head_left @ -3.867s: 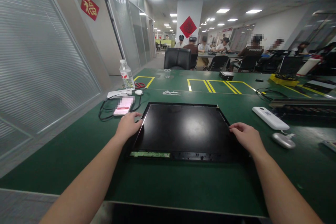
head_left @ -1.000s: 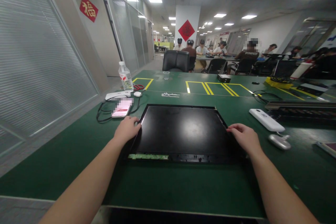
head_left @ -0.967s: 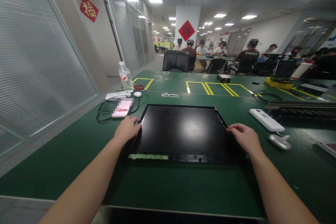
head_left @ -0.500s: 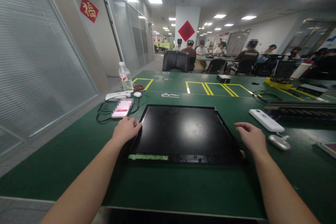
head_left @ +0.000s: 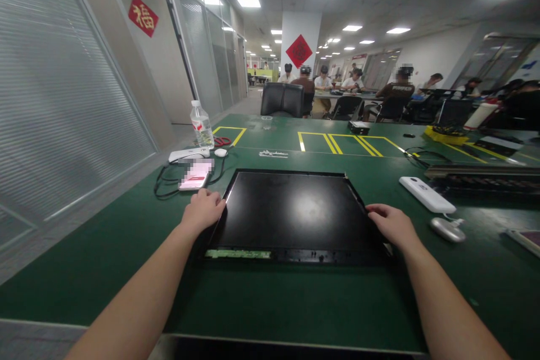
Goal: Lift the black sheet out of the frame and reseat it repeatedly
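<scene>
A black flat display panel (head_left: 295, 211) lies face up on the green table (head_left: 270, 298), with a thin green circuit strip (head_left: 238, 253) along its near edge. My left hand (head_left: 203, 210) rests on the panel's left edge, fingers curled over it. My right hand (head_left: 391, 224) lies on the panel's right edge, fingers bent down against the frame.
Left of the panel lie a phone (head_left: 194, 175), black cables (head_left: 165, 184), a white device (head_left: 189, 153) and a water bottle (head_left: 201, 124). On the right sit a white power bank (head_left: 426, 194), a grey mouse-shaped object (head_left: 447, 229) and a long dark bar (head_left: 485, 175). Seated people and chairs fill the room behind.
My right hand lifted off the panel's right edge half a second ago and is now back on it. My left hand and the panel have stayed where they were.
</scene>
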